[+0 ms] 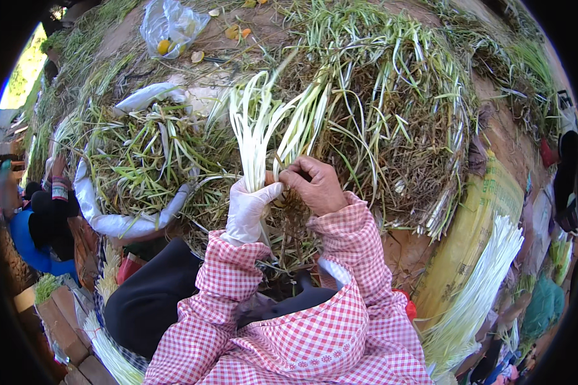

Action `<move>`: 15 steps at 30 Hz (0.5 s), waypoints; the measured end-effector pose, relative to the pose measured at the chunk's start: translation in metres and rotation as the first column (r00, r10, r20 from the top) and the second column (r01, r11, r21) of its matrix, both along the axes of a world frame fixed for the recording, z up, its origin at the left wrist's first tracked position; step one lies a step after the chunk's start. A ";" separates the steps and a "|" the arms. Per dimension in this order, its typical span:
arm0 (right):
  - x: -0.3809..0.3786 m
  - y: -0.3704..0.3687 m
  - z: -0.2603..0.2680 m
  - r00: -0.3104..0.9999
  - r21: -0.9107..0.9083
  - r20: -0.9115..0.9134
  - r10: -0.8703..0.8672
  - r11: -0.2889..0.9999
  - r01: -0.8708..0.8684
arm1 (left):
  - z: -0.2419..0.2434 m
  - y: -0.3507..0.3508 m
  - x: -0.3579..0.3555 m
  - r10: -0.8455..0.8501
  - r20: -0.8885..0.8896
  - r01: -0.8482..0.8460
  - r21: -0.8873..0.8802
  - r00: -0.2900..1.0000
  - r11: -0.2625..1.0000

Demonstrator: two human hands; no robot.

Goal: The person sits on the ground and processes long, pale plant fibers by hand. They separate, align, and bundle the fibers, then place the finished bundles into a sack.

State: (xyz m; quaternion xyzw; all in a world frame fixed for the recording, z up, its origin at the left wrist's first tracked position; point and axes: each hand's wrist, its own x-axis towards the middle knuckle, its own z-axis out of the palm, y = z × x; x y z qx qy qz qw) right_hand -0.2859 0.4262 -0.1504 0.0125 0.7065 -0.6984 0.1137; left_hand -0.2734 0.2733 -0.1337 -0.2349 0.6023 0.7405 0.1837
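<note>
My left hand (249, 211), in a thin white glove, is closed around an upright bunch of pale blanched stalks (254, 144), which look like chives. Their looped tips fan out above the fist. Bare and just to the right, my right hand (315, 182) pinches the lower part of a few more pale stalks (296, 130) between thumb and forefinger. Brown, withered matter (294, 211) hangs beneath those fingers. What lies inside the left fist is hidden. Behind the right hand spreads a large heap of uprooted stalks with brown roots (380, 120).
At left, a white sack with a rolled rim (96, 211) holds green and brown trimmings (139, 159). Long pale stalks (477, 298) lie on a yellow woven sack (491, 207) at right. A clear plastic bag (171, 29) with orange fruit lies at the back. Another person (53, 221) sits at far left.
</note>
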 end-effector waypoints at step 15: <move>-0.011 -0.023 0.004 0.788 0.400 -0.549 0.281 0.915 -0.047 | 0.024 -0.011 -0.014 0.109 -0.244 -0.075 0.145 0.964 0.987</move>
